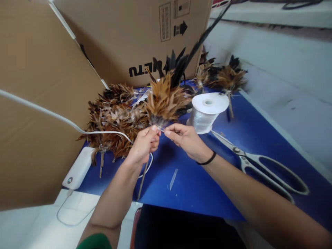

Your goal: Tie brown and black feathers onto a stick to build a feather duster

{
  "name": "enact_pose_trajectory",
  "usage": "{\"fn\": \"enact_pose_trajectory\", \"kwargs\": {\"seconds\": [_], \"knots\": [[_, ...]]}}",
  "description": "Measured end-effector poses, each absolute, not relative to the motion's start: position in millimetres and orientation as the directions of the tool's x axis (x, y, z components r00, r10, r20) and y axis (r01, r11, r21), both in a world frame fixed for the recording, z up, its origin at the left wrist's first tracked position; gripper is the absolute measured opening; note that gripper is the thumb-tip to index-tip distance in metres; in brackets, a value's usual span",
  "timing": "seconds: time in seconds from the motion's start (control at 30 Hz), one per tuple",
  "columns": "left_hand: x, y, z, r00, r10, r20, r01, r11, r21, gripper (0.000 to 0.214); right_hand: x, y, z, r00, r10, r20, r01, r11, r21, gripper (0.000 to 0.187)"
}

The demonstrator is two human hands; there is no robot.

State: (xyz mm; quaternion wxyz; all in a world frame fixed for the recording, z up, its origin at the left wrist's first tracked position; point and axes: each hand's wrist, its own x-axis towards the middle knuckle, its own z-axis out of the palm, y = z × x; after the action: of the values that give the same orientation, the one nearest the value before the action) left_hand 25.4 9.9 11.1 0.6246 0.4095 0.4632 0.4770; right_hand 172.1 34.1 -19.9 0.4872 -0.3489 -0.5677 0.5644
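1. So the left hand (144, 143) is gripping the feather bundle (163, 100) right at its quill base, over the blue table (197, 186), with the stick (143, 180) hanging below.
2. Meanwhile the right hand (185, 138) is pinching a thin thread (162, 130) beside it.
3. I'm guessing it's feather-light and crushable, so gripping the stiff base or stick is looking safest. The thread's probably slippery.

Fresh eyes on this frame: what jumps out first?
The orange-brown feather tuft at centre draws the eye, with the left hand and right hand both pinching at its base. Left of it, a heap of similar feather bundles lies on the blue table, in front of a cardboard box. On the right are a white spool and large scissors.
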Motion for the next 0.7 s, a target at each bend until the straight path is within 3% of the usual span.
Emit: {"fn": "enact_pose_trajectory", "kwargs": {"seconds": [0.2, 0.3, 0.4, 0.47, 0.57, 0.7], "knots": [[13, 9, 26, 0.062, 0.988, -0.141, -0.214, 0.151, 0.965, 0.04, 177, 33, -23, -0.348, 0.929, 0.127, -0.122, 0.089, -0.988, 0.024], [5, 10, 29, 0.037, 0.993, -0.111, -0.208, 0.117, 0.971, 0.04, 178, 37, -26, -0.409, 0.912, 0.021, -0.093, -0.019, -0.996, 0.03], [0, 10, 31, 0.011, 0.996, -0.089, -0.183, 0.09, 0.979, 0.039, 171, 44, -31, -0.428, 0.898, -0.098, 0.032, -0.094, -0.995, 0.019], [-1, 9, 32, -0.008, 0.997, -0.075, -0.167, 0.072, 0.983, 0.038, 161, 52, -33, -0.456, 0.884, -0.102, 0.179, -0.021, -0.984, 0.01], [0, 7, 34, -0.019, 0.998, -0.066, -0.146, 0.062, 0.987, 0.037, 138, 63, -30, -0.558, 0.823, -0.101, 0.374, 0.142, -0.916, 0.011], [0, 6, 35, -0.035, 0.998, -0.059, -0.136, 0.054, 0.989, 0.039, 102, 74, -16, -0.572, 0.786, -0.234, 0.683, 0.298, -0.667, 0.022]]}}
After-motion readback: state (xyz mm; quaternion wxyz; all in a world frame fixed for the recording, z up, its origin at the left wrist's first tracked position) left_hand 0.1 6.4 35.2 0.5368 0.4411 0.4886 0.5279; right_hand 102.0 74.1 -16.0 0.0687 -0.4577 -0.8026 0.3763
